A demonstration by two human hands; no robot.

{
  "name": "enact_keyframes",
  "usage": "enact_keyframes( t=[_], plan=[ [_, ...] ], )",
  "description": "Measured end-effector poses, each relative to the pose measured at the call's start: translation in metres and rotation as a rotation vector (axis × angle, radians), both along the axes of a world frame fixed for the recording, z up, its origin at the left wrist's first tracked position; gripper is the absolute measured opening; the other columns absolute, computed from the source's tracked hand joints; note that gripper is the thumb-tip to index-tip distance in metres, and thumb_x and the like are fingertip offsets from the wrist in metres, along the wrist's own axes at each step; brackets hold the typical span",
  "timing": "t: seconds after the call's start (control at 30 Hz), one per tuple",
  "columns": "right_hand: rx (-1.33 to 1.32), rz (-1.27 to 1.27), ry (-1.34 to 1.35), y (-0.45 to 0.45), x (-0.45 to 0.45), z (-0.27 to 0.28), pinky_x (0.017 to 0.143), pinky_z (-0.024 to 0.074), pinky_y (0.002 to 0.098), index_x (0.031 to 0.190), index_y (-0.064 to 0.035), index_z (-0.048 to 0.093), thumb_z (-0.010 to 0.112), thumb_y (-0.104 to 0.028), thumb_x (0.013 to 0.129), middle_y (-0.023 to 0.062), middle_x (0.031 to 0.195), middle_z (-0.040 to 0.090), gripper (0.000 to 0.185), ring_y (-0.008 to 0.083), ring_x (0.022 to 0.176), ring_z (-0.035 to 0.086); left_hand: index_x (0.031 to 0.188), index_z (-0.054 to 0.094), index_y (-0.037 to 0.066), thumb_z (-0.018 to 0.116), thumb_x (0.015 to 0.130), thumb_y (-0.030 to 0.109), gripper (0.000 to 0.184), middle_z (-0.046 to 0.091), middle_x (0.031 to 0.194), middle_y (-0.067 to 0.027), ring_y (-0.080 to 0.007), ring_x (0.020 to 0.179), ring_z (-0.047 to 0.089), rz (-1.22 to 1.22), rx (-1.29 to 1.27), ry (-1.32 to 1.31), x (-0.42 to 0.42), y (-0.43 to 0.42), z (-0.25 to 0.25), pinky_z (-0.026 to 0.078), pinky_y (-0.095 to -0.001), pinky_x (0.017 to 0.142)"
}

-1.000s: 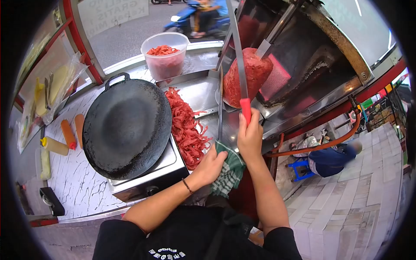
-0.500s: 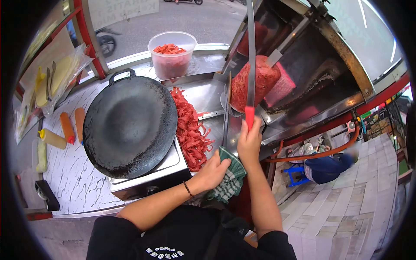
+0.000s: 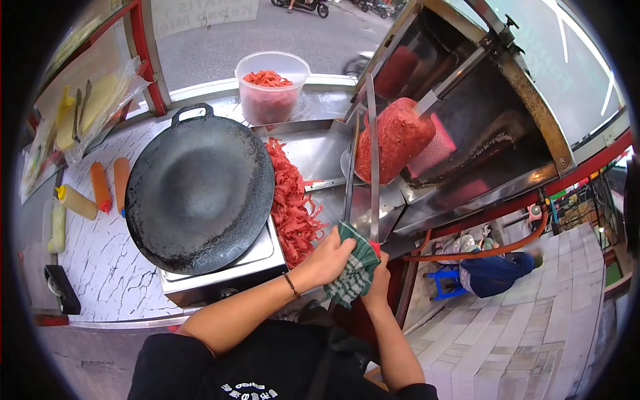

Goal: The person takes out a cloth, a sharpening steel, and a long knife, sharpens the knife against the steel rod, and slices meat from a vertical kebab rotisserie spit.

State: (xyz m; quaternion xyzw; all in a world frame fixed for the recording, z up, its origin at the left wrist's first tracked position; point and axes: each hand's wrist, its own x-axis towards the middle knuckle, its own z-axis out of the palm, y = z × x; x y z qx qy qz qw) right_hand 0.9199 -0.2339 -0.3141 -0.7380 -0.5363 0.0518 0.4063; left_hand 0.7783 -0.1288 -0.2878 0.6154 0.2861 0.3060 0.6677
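Note:
My right hand (image 3: pixel 379 283) is closed round the red handle of a long knife (image 3: pixel 374 160), whose blade points away from me. My left hand (image 3: pixel 330 259) grips a green and white checked cloth (image 3: pixel 357 270), right beside the knife handle. From the cloth a long thin dark bar (image 3: pixel 349 177) runs away towards the grill; whether my left hand holds it too is hidden. Beyond the blade a reddish cone of kebab meat (image 3: pixel 400 137) sits on a spit, overlapped by the blade in this view. Shaved red meat (image 3: pixel 291 207) lies heaped in a metal tray (image 3: pixel 323 143).
A large black pan (image 3: pixel 200 190) rests on a steel stove left of the meat. Behind the tray stands a plastic tub (image 3: pixel 272 107) of meat strips. Sauce bottles (image 3: pixel 101 188) lie on the left counter. The open grill housing (image 3: pixel 493 127) fills the right; a person (image 3: pixel 493 273) is beyond.
My right hand has drawn the knife down towards me, bringing its handle beside the cloth. The left hand and cloth have shifted only slightly.

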Motion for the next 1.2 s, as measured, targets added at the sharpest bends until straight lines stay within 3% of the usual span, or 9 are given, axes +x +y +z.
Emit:
enact_keyframes(
  t=[0.13,0.4,0.5,0.57,0.77,0.83,1.0,1.13,1.2],
  plan=[
    [-0.162,-0.051,0.143,0.039,0.003,0.042,0.071,0.0466,0.048,0.125,-0.004,0.044,0.049,0.001,0.09,0.0299,0.094,0.061,0.036,0.0474,0.089,0.062,0.111,0.045,-0.008,0.042,0.094,0.027,0.039,0.056,0.107,-0.0267,-0.0351,0.106,0.056,-0.029,-0.006,0.03,-0.001,0.0,0.009,0.041,-0.0392,0.096],
    [-0.062,-0.018,0.088,-0.022,0.005,-0.002,0.074,0.0467,0.0494,0.124,-0.0033,0.043,0.045,0.007,0.086,0.0282,0.092,0.062,0.039,0.0492,0.092,0.06,0.108,0.047,-0.008,0.042,0.094,0.027,0.038,0.057,0.106,-0.0255,-0.0329,0.105,0.056,0.033,0.012,-0.003,0.009,0.007,0.005,0.041,-0.0397,0.094],
    [-0.135,0.077,0.062,0.006,0.024,0.016,0.073,0.0473,0.0493,0.123,-0.0024,0.042,0.049,0.005,0.086,0.0292,0.093,0.062,0.037,0.0496,0.092,0.06,0.104,0.049,-0.008,0.042,0.094,0.028,0.038,0.057,0.103,-0.0228,-0.0295,0.1,0.056,0.033,-0.013,0.006,0.016,0.001,-0.003,0.042,-0.0374,0.092],
    [-0.139,0.065,0.051,0.012,0.021,0.023,0.072,0.0471,0.0502,0.122,-0.0023,0.042,0.05,0.002,0.089,0.0302,0.092,0.062,0.034,0.0497,0.09,0.06,0.106,0.052,-0.004,0.044,0.094,0.02,0.028,0.058,0.095,-0.0079,-0.0159,0.091,0.052,0.063,-0.029,-0.019,0.017,0.003,0.003,0.042,-0.0297,0.085],
    [-0.394,-0.001,-0.001,-0.102,0.041,0.017,0.069,0.0476,0.0494,0.121,-0.005,0.047,0.053,-0.018,0.096,0.0266,0.091,0.063,0.029,0.0466,0.085,0.062,0.1,0.058,-0.002,0.043,0.094,0.031,0.036,0.062,0.095,-0.0079,-0.0169,0.088,0.056,0.084,-0.139,-0.031,0.006,0.011,0.019,0.044,-0.029,0.084],
    [-0.355,0.041,-0.051,-0.119,0.058,0.029,0.067,0.0483,0.0469,0.119,-0.0039,0.05,0.054,-0.017,0.095,0.0245,0.087,0.063,0.028,0.0459,0.08,0.062,0.098,0.063,0.0,0.045,0.093,0.036,0.041,0.067,0.094,-0.009,-0.0197,0.083,0.064,-0.095,-0.865,-0.313,-0.001,0.014,0.033,0.051,-0.0311,0.08],
    [-0.385,0.071,-0.072,-0.163,0.082,0.07,0.065,0.0476,0.0403,0.113,-0.0022,0.054,0.057,-0.015,0.092,0.0214,0.082,0.062,0.024,0.0376,0.074,0.063,0.1,0.065,0.003,0.039,0.098,0.035,0.041,0.069,0.098,-0.0084,-0.0191,0.081,0.067,-0.332,-0.968,-0.8,-0.01,0.036,-0.004,0.054,-0.0324,0.078],
    [-0.317,0.026,-0.062,-0.146,0.068,0.088,0.062,0.046,0.0359,0.113,-0.0022,0.055,0.058,-0.012,0.09,0.0169,0.079,0.062,0.025,0.0291,0.068,0.062,0.101,0.062,0.001,0.039,0.098,0.031,0.037,0.065,0.093,-0.0043,-0.0134,0.083,0.062,-0.024,-0.493,-0.158,-0.031,0.003,0.033,0.051,-0.0292,0.077],
    [-0.143,0.012,-0.048,-0.113,0.046,0.088,0.061,0.0456,0.0335,0.112,-0.0027,0.054,0.056,-0.013,0.092,0.0108,0.074,0.059,0.022,0.0212,0.064,0.059,0.101,0.06,0.001,0.041,0.097,0.028,0.033,0.061,0.096,-0.0032,-0.0117,0.088,0.056,-0.158,-0.631,-0.202,-0.035,-0.009,0.019,0.045,-0.0296,0.083]
  ],
)
